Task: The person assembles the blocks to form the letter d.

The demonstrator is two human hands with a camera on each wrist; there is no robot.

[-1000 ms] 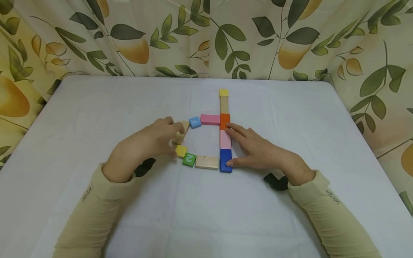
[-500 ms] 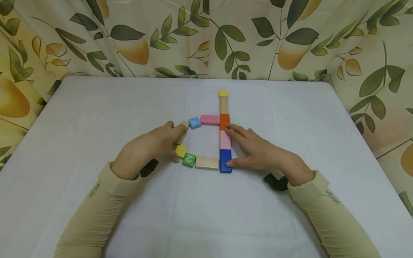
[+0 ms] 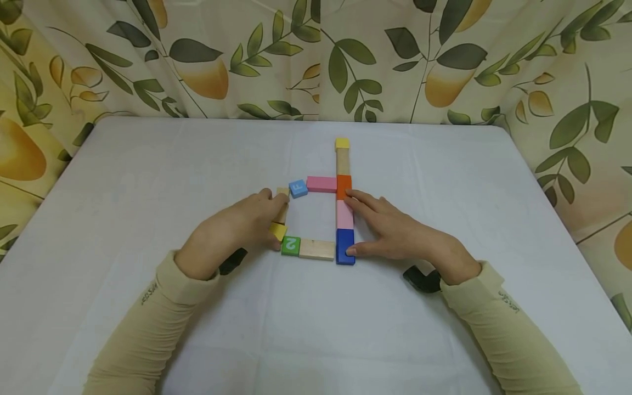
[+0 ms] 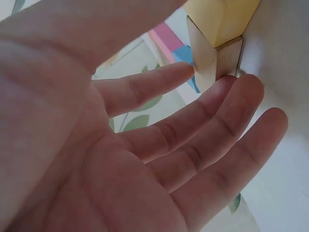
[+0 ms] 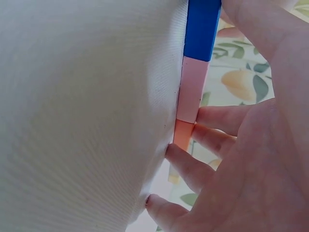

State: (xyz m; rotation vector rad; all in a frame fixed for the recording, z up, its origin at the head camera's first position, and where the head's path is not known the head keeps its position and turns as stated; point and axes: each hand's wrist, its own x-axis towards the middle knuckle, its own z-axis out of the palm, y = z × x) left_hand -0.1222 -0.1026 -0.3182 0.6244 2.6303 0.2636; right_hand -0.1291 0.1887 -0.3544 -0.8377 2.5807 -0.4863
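My left hand (image 3: 237, 225) lies at the left side of a ring of wooden blocks. Its fingertips touch a plain wood block (image 3: 283, 215), and its thumb is against a yellow block (image 3: 278, 230). In the left wrist view the fingers stretch out fairly straight to the plain wood block (image 4: 224, 60), with the yellow block (image 4: 222, 19) beyond it. My right hand (image 3: 395, 227) rests along a straight column, fingertips by the orange block (image 3: 344, 187) and the light pink block (image 3: 344, 214). The right thumb touches the dark blue block (image 3: 345, 246).
A green block marked 2 (image 3: 290, 246) and a plain wood block (image 3: 317, 249) form the near side. A light blue block (image 3: 298, 188) and a pink block (image 3: 321, 184) form the far side. A yellow block (image 3: 342, 144) tops the column. All lie on a white-covered table (image 3: 316, 329).
My left hand has moved slightly right and nearer. The plain wood block under it has turned more upright along the side, and the green block has straightened against its neighbour. The right hand has stayed still.
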